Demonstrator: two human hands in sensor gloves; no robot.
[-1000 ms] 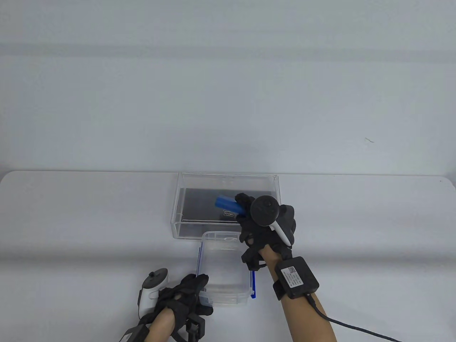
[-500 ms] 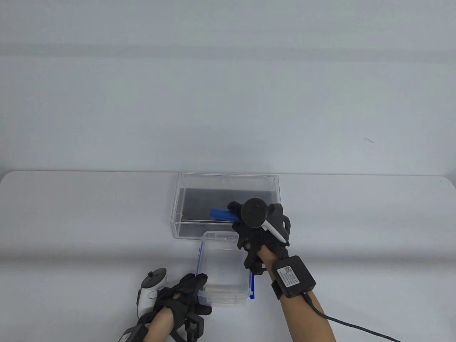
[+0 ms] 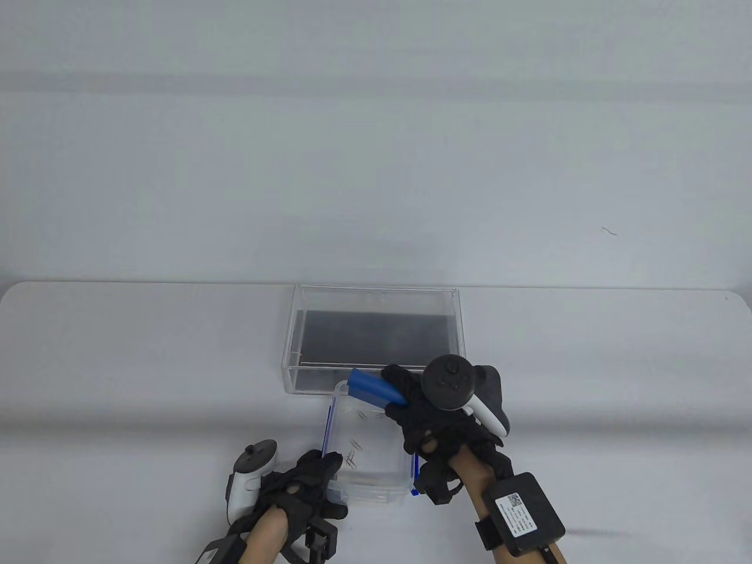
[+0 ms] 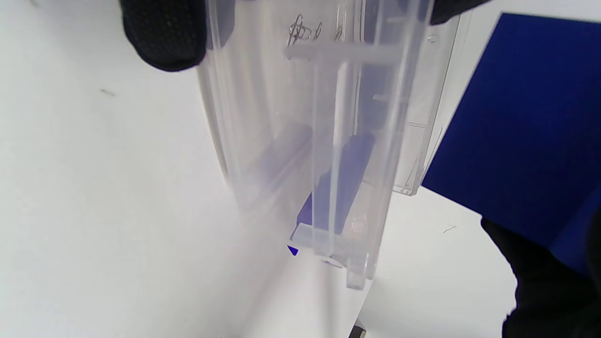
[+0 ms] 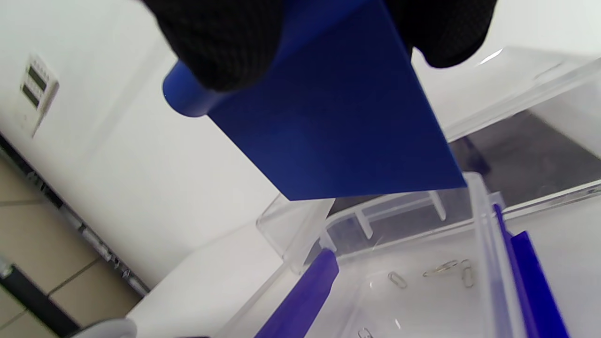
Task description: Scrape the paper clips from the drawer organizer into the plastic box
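Table view: paper clips (image 3: 354, 458) lie inside the plastic box (image 3: 392, 493), just beyond the left hand (image 3: 302, 484), which grips its near corner. Right hand (image 3: 437, 420) pinches a blue scraper (image 3: 371, 389) over the box's far rim, drawer organizer (image 3: 376, 335) beyond.

- both hands wear black knit sensor gloves, and the weave shows a fine dotted mesh on the fingertips (image 5: 220, 42) up close
- left hand (image 3: 296, 490): tracker (image 3: 249, 479) on the back is white with a dark grey round top and a tiny stub on it
- right hand (image 3: 440, 426): tracker (image 3: 449, 385) has a black round disc face with small buttons, plus a white handle part
- right wrist carries a black square box (image 3: 523, 514) with a white label sticker, on a black strap
- bare skin on both forearms, no sleeves
- black straps and a buckle at the left wrist (image 3: 320, 537)
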